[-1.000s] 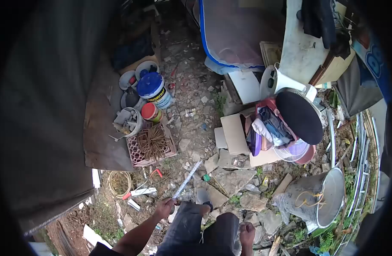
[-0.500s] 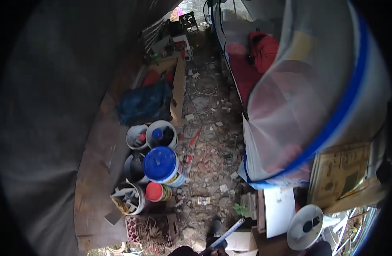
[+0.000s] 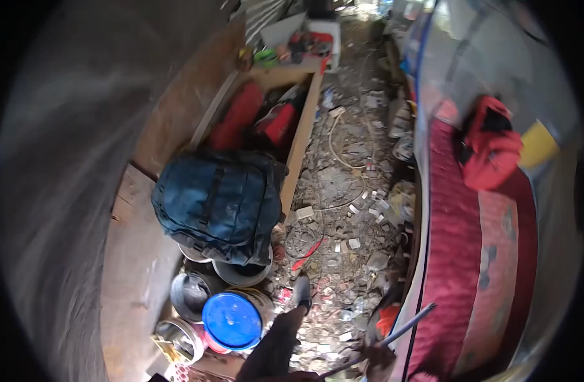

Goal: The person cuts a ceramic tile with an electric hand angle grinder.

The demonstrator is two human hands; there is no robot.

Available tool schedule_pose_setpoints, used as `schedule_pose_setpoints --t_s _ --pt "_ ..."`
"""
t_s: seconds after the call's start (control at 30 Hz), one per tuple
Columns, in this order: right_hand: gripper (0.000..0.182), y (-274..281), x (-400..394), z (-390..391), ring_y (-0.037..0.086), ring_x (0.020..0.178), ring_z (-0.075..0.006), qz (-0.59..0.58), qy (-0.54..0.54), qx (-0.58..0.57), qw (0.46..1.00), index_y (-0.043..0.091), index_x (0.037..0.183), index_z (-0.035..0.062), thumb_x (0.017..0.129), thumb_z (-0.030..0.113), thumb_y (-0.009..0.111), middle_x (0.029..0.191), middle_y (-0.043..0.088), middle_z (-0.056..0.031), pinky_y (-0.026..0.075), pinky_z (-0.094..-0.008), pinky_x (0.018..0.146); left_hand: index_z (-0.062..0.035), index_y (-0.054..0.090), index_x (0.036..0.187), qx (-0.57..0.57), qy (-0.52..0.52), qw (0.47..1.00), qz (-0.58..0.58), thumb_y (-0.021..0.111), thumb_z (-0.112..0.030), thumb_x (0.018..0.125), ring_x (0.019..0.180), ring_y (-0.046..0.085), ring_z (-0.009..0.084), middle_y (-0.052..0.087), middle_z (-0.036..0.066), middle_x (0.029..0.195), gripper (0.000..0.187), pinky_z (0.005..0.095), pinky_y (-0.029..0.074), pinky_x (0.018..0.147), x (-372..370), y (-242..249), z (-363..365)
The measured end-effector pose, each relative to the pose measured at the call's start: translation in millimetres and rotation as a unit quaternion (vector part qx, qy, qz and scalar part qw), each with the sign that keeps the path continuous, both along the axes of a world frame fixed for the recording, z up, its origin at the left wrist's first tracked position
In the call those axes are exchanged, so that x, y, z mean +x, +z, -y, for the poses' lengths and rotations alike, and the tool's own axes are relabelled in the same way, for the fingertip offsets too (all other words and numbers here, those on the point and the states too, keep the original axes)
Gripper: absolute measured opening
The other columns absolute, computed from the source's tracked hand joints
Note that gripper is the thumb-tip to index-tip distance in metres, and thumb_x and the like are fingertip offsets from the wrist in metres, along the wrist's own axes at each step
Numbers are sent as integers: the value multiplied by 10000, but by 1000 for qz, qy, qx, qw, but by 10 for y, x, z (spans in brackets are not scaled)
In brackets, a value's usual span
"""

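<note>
A thin, straight grey rod (image 3: 406, 326) slants up to the right from the bottom edge. My left hand (image 3: 303, 377) shows only in part at that edge, closed round the rod's lower end. Farther along it, my right hand (image 3: 378, 361) is dark and blurred, with its fingers wrapped about the rod's middle. The rod's upper tip overlaps the side of a red quilted mattress (image 3: 451, 254). Between the hands and the buckets, my leg (image 3: 273, 347) reaches forward, its shoe (image 3: 303, 290) on the rubble floor.
To the left stand a blue-lidded bucket (image 3: 233, 320) and several open buckets. A dark blue backpack (image 3: 219, 204) lies over a wooden box (image 3: 298, 156) holding red things. Rubble and a loose cable (image 3: 333, 143) cover the narrow path (image 3: 343, 254). A red bag (image 3: 492, 149) rests on the mattress.
My view has moved forward along the path; backpack, buckets and mattress appear nearer. The white sheeting with blue edging no longer covers the mattress in view. The rod and right hand show more fully.
</note>
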State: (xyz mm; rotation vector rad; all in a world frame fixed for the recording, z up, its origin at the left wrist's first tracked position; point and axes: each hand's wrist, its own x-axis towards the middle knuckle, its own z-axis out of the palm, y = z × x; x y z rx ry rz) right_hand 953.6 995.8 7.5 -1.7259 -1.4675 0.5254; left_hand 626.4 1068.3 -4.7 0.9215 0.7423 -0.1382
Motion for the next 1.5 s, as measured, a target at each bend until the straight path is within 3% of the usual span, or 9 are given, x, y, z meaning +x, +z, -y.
schedule_pose_setpoints --t_s 0.17,0.23,0.33,0.37,0.43,0.8,1.03,1.23,1.5 --pt "180 1057 710 -2062 496 599 -242 -309 -316 -80 893 574 781 1 930 98 546 687 521 -100 409 -354 570 -67 653 1106 -50 17 998 16 658 -448 921 835 628 163 677 47 889 424 344 502 746 673 189 -1142" --pt "349 856 996 -2394 519 613 -316 57 -123 -3 991 616 876 -24 1010 235 424 714 548 -131 410 -410 561 -73 655 1108 -69 18 997 18 671 -463 912 830 630 162 681 45 889 437 346 505 740 845 394 -1471" --pt "437 653 1176 -2958 609 735 -353 -12 -27 -3 1000 653 980 -39 1022 338 437 881 641 -210 485 -480 653 -66 661 1074 19 73 994 -81 643 -384 941 776 620 175 671 23 859 345 337 484 709 996 438 -1776" --pt "308 550 1163 -3124 441 546 -58 -301 -245 -136 911 641 820 37 963 309 631 634 522 29 336 -245 500 -66 661 1074 10 86 993 -83 643 -384 941 776 620 175 671 23 859 345 337 484 709 1070 346 -1913" --pt "379 297 1186 -3581 388 523 -43 -327 -230 -202 894 598 721 56 980 332 599 603 477 39 279 -245 479 -36 640 1114 1 44 999 5 595 -336 970 881 620 166 653 64 900 336 316 479 825 1229 149 -2323" --pt "252 -109 1545 -5583 580 763 -99 -252 34 -466 848 677 1001 -1 950 244 646 844 657 -31 464 -273 682 -40 47 1552 -162 340 917 -133 685 -229 912 733 590 111 612 54 860 923 281 489 679 2636 -42 -4058" --pt "315 -538 1852 -7046 580 673 -111 -16 121 -532 838 669 982 -4 925 306 666 720 641 -52 460 -288 619 -67 112 1561 -199 457 863 -84 718 -276 873 690 560 116 592 48 800 940 292 474 666 2916 -151 -4753" --pt "311 -1362 65 -8787 682 784 -358 51 408 -206 888 647 1059 33 893 293 686 948 689 -176 557 -429 654 -64 213 1534 7 487 860 -156 721 -199 869 766 590 116 628 48 870 847 290 486 731 2801 -525 -5503" --pt "276 -3494 -706 -8768 704 849 -346 369 653 -335 570 689 931 39 896 298 600 885 715 -176 570 -445 734 2 375 1427 -114 650 750 -55 681 -158 903 818 607 105 654 51 919 628 280 496 761 2658 -482 -5732"
